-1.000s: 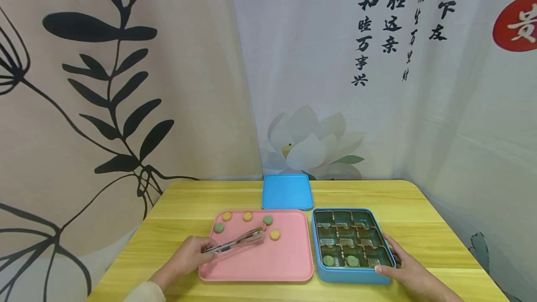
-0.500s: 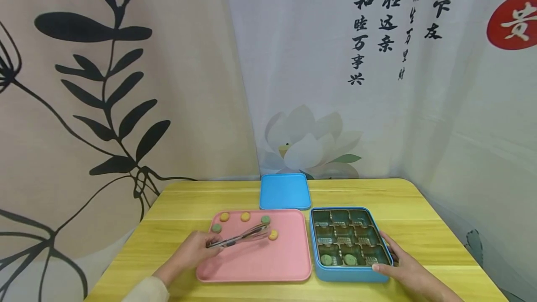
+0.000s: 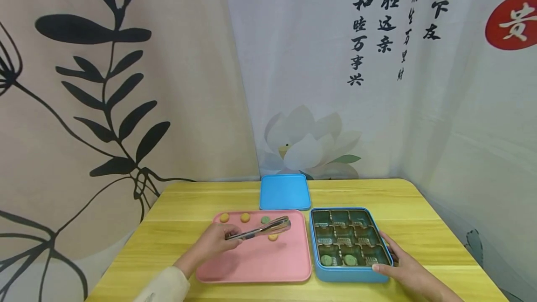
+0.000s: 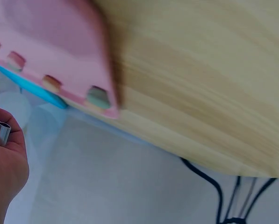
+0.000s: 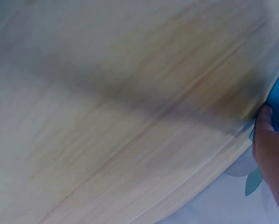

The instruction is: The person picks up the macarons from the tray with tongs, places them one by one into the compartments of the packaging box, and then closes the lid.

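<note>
My left hand grips a pair of metal tongs over the pink tray, tips pointing right. Whether anything sits between the tips is too small to tell. Below the tongs lie a yellow cookie-like round and a green round. The left wrist view shows another green round at the tray corner. With my right hand I hold the right side of a blue box, thumb on its near rim. Two green rounds sit in the front row of its divided insert.
Behind the tray lies a blue lid. Two yellow rounds rest along the tray's far edge. All stand on a yellow wood-grain table, with a printed curtain behind it.
My left hand has moved right and away from me, bringing the tongs past the right yellow round and covering the tray's left green round. The right hand stays on the box.
</note>
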The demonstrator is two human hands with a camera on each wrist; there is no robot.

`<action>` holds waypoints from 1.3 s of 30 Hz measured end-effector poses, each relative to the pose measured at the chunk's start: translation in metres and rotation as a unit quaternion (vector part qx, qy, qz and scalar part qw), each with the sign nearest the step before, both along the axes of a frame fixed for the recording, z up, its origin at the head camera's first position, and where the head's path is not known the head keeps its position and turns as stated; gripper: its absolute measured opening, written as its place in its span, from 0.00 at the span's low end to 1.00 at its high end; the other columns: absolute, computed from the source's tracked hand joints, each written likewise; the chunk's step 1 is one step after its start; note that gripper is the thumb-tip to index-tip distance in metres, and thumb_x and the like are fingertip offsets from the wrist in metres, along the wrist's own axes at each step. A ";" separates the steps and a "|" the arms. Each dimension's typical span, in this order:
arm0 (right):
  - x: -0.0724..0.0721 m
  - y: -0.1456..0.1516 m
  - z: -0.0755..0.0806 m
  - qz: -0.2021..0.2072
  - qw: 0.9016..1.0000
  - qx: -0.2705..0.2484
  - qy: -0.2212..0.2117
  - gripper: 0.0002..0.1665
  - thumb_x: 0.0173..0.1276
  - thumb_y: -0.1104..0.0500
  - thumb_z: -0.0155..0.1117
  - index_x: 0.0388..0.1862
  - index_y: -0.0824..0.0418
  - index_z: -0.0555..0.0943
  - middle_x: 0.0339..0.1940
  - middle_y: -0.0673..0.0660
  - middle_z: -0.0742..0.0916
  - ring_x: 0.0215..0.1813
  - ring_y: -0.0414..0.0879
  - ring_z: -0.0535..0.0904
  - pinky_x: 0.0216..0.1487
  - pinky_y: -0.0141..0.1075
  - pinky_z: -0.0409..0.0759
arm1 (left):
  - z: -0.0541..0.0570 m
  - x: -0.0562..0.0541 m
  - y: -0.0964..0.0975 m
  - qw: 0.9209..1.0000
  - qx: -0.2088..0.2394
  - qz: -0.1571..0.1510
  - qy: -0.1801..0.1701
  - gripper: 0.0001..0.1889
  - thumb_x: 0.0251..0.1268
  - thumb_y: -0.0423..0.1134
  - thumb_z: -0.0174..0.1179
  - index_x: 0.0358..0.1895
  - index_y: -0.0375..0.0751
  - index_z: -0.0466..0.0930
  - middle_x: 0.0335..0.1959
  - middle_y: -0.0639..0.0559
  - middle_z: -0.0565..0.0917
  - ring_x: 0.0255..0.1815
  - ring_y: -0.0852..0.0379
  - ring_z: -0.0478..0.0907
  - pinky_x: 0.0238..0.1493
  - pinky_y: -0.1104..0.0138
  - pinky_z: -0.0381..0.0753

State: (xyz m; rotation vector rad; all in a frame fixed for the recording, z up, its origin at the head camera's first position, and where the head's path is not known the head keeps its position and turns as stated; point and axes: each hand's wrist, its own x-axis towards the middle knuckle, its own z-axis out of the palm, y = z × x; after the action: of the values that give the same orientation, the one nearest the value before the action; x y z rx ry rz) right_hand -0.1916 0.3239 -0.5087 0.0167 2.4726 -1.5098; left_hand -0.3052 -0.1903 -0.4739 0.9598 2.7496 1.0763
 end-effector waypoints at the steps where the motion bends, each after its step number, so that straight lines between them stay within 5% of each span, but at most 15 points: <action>1: 0.000 0.000 0.000 -0.001 1.000 0.001 -0.002 0.60 0.69 0.51 0.68 0.81 0.63 0.36 0.74 0.82 0.47 0.71 0.82 0.44 0.62 0.69 0.61 | 0.001 0.000 0.005 1.000 0.005 -0.001 -0.002 0.03 0.63 0.40 0.68 0.32 0.52 0.83 0.21 0.64 0.77 0.19 0.69 0.67 0.20 0.73 0.69; 9: 0.000 0.000 0.000 0.002 1.000 0.001 -0.001 0.59 0.70 0.51 0.67 0.81 0.63 0.36 0.74 0.83 0.47 0.71 0.82 0.43 0.62 0.69 0.61 | 0.018 -0.001 0.049 0.999 0.025 -0.030 -0.031 0.03 0.64 0.39 0.66 0.34 0.46 0.85 0.20 0.63 0.75 0.18 0.67 0.62 0.18 0.73 0.61; 16: 0.000 0.001 -0.003 0.003 1.000 -0.015 0.003 0.59 0.69 0.54 0.68 0.81 0.63 0.36 0.76 0.80 0.45 0.72 0.81 0.43 0.63 0.68 0.60 | 0.025 0.002 0.092 0.999 0.007 -0.048 -0.006 0.04 0.61 0.36 0.68 0.30 0.49 0.84 0.18 0.65 0.72 0.19 0.68 0.63 0.20 0.72 0.62; 31: -0.002 0.002 -0.001 0.000 1.000 -0.001 -0.006 0.59 0.69 0.51 0.67 0.81 0.63 0.36 0.76 0.78 0.45 0.72 0.81 0.43 0.62 0.70 0.58 | 0.019 0.020 0.168 0.997 0.001 -0.079 0.011 0.03 0.59 0.36 0.70 0.32 0.49 0.86 0.20 0.69 0.77 0.21 0.71 0.67 0.23 0.76 0.68; 39: -0.001 0.002 0.000 0.005 1.000 0.012 -0.005 0.59 0.69 0.50 0.67 0.80 0.64 0.37 0.74 0.82 0.45 0.71 0.82 0.41 0.63 0.71 0.58 | 0.016 0.027 0.191 0.992 -0.035 -0.111 0.038 0.02 0.62 0.40 0.69 0.37 0.49 0.87 0.21 0.70 0.77 0.22 0.73 0.67 0.28 0.77 0.71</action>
State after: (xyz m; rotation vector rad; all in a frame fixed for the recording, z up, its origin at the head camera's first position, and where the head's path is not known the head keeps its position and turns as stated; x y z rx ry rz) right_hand -0.1929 0.3258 -0.5090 0.0161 2.4795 -1.4720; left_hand -0.2780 0.0009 -0.4584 1.2846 2.6373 0.9194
